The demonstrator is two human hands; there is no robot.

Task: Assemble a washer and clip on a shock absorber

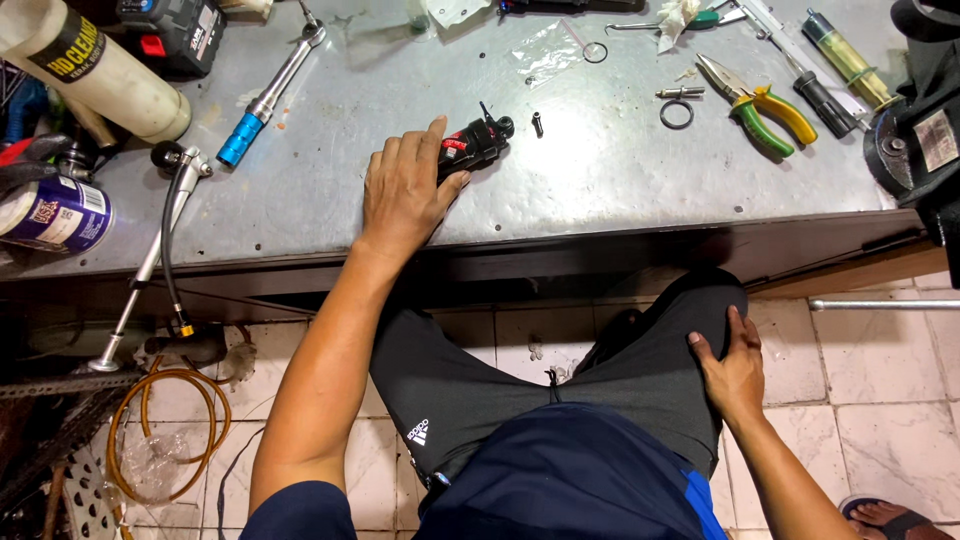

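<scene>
Two labelled containers sat at the bench's [600,170] left: a cream bottle [95,70] with a black band, and a blue-white can [55,213]. Your left hand [403,190] gripped the black shock [475,145] mid-bench, its long axis pointing up-right. Your right hand [733,372] lay open on your knee.

**Items on and about the bench**

Grey metal bench [620,190], surface scuffed. Far right: pliers [760,112] with green and yellow handles, a black rubber ring [676,114] just beside them, a small metal pin [537,124] nearer centre. Far left: blue-handled wrench [270,95], white bottle [95,65], and a spray can [55,213] lying on its side. Below the left edge, an orange hose [165,420] coils on the tiled floor [880,400].
</scene>
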